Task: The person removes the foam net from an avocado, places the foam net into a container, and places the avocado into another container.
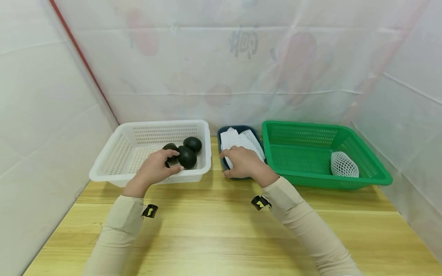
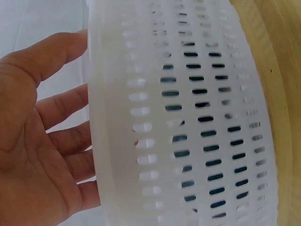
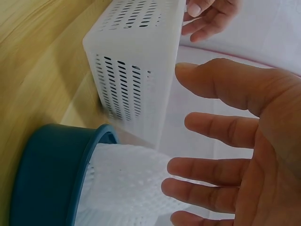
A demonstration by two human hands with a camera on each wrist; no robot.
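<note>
My left hand (image 1: 152,168) reaches over the front rim of the white basket (image 1: 194,176), thumb and fingers spread apart close beside dark, rounded fruits that look like avocados (image 1: 187,158). Several of these lie together at the basket's right end. In the left wrist view the basket wall (image 2: 113,117) hides the fingertips, and dark fruit shows through its slots. Over the small dark blue bin (image 3: 51,174) hovers my right hand (image 1: 243,163), fingers extended and holding nothing. White foam net sleeves (image 1: 251,141) fill that bin, just below the right fingers.
To the right stands a green basket (image 1: 310,180), with a fruit-shaped white foam net (image 1: 343,165) at its right end. The containers stand in a row on the wooden table (image 1: 200,237). White sheeting (image 1: 193,69) hangs behind and at both sides.
</note>
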